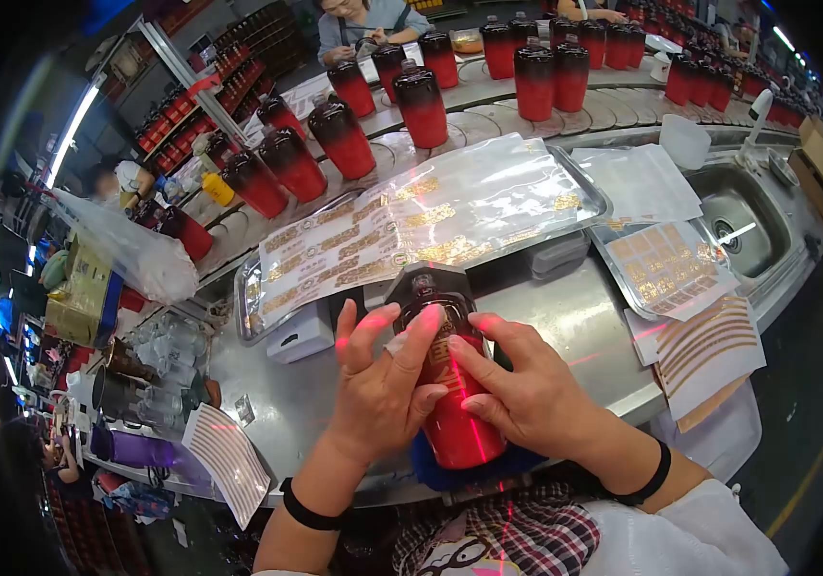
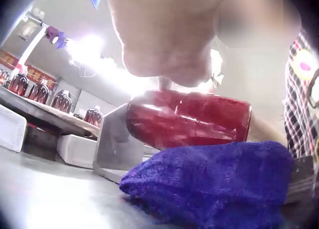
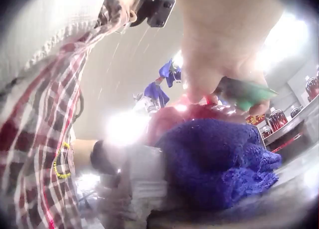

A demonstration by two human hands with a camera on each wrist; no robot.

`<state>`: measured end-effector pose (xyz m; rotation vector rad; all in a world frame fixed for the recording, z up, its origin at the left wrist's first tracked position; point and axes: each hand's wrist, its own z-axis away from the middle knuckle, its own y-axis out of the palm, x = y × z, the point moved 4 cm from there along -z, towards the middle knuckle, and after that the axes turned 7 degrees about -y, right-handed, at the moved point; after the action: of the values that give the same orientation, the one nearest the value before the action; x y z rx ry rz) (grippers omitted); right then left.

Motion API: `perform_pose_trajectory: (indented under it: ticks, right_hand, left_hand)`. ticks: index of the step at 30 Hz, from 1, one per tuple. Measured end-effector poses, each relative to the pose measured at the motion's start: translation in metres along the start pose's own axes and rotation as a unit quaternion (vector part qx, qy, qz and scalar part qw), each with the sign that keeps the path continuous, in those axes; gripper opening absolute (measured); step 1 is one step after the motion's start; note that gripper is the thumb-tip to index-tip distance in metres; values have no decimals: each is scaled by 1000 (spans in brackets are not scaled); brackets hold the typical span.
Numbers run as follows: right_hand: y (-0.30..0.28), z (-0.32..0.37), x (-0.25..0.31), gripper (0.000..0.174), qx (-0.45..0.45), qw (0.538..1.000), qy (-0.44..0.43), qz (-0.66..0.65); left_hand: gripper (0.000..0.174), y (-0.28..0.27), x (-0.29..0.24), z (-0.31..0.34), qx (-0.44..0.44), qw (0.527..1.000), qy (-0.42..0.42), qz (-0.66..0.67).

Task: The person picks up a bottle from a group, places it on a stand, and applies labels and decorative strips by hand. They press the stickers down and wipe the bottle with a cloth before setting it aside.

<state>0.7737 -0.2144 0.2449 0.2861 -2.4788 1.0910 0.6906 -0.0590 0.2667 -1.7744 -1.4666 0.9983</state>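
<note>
A red glass bottle (image 1: 464, 427) with a dark shoulder lies tilted on a blue cloth (image 2: 214, 184), neck away from me. Gold characters (image 1: 445, 357) run along its upper face, crossed by a red light line. My left hand (image 1: 378, 384) touches the characters from the left with its fingertips, its thumb lower on the glass. From the right, my right hand (image 1: 536, 394) sets index finger and thumb on the bottle. Tucked in the right hand's fingers is a flat dark-green piece (image 3: 249, 93), mostly hidden from the head view.
Behind the bottle, a tray holds clear sheets with gold print (image 1: 421, 216). Red-black bottles (image 1: 421, 106) line the curved conveyor (image 1: 488, 120) beyond. Strip sheets lie on both sides, the right ones (image 1: 709, 346) near a sink (image 1: 743, 216). Another person (image 1: 368, 24) sits across.
</note>
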Motion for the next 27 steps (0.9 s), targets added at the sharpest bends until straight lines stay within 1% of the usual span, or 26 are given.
perform_pose_trajectory:
  ticks: [2,5,9,11,14,17,18,21,24,27]
  right_hand:
    - [0,0,0,54,0,1000,1,0]
    - [1,0,-2,54,-6,1000,2,-10]
    - [0,0,-1,55,2,1000,5,-8]
    - [0,0,-1,55,1,1000,8,-8]
    - [0,0,-1,54,-7,1000,2,-8]
    - [0,0,-1,53,-2,1000,5,0]
    - [0,0,-1,53,-2,1000,5,-2]
    - [0,0,-1,53,-4,1000,4,-4]
    - [-2,-1,0,53,-6,1000,3,-2]
    - [-1,-1,-1,53,-1,1000,1,-6]
  left_hand:
    - [61,2,3,-4,-6,1000,1,-8]
    - [56,4,5,-8,-29,998,-12,48]
    - [51,4,14,-14,-30,990,-57,123]
    - [48,5,19,-14,-37,987,-72,142]
    - [48,-1,17,-19,-69,986,-72,137]
    - [47,-1,4,-20,-42,998,26,31]
    - [46,2,3,-20,-22,999,26,24]
    - [43,4,5,-18,-30,999,3,39]
    - [43,4,9,-19,-46,995,-26,86]
    - [43,8,18,-15,-39,978,-107,173]
